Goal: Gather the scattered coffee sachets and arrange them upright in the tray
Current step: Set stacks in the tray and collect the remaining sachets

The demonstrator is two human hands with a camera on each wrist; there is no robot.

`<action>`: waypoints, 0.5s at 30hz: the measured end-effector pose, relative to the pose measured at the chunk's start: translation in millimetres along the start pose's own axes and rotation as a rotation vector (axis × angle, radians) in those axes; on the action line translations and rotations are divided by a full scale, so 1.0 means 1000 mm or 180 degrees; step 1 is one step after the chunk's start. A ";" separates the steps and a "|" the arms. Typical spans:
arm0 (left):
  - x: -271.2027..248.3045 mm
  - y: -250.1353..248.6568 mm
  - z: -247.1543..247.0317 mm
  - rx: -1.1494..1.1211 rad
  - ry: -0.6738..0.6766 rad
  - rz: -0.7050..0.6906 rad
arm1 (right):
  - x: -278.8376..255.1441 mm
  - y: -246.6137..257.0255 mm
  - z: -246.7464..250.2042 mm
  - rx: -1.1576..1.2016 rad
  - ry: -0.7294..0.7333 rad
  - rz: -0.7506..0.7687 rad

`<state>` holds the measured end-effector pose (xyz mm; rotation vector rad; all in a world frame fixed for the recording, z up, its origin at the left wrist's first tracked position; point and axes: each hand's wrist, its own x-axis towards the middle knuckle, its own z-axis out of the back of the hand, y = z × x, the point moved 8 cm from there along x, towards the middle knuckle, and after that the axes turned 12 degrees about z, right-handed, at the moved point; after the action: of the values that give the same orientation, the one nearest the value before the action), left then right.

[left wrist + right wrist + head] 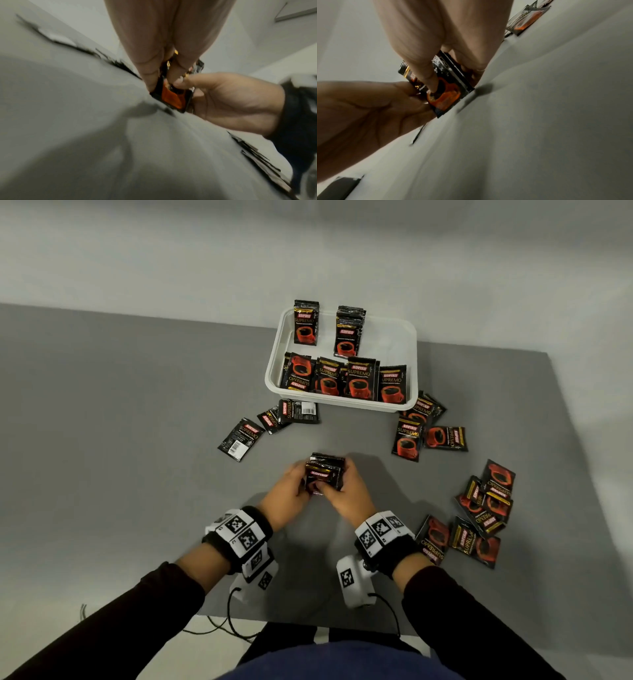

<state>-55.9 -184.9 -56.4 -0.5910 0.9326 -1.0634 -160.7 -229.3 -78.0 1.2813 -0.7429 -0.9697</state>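
Note:
A stack of black-and-red coffee sachets [324, 472] stands on its bottom edge on the grey table, held between both hands. My left hand [291, 489] grips its left side and my right hand [346, 494] its right side. The left wrist view shows the stack [173, 98] pinched from both sides, and in the right wrist view a thumb presses the front sachet [447, 93]. The white tray [409, 337] sits beyond, holding a front row of upright sachets [358, 380] and two bundles [347, 332] at the back.
Loose sachets lie on the table: three left of the tray [241, 438], a few off its right corner [426, 428], and several in a pile at the right [484, 508]. The table's front edge runs just behind my wrists.

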 end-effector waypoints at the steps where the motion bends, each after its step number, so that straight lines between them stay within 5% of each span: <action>1: 0.003 0.004 0.011 0.0134 -0.0032 0.0030 | 0.001 0.000 0.002 0.0141 -0.0027 -0.0086; 5: 0.026 0.029 0.094 0.0856 -0.1152 0.0391 | 0.002 0.004 0.018 0.0385 -0.0166 -0.0271; 9: 0.048 0.061 0.118 0.1785 -0.0933 0.1275 | 0.003 0.005 0.029 0.0262 -0.0253 -0.0361; 15: 0.040 0.045 0.126 0.1652 -0.1044 0.1198 | -0.002 -0.009 0.030 0.0563 -0.0364 -0.0680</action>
<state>81.1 -206.8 -43.0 -0.1384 0.4272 -0.7906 -189.8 -240.4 -81.5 1.4911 -0.8055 -1.1782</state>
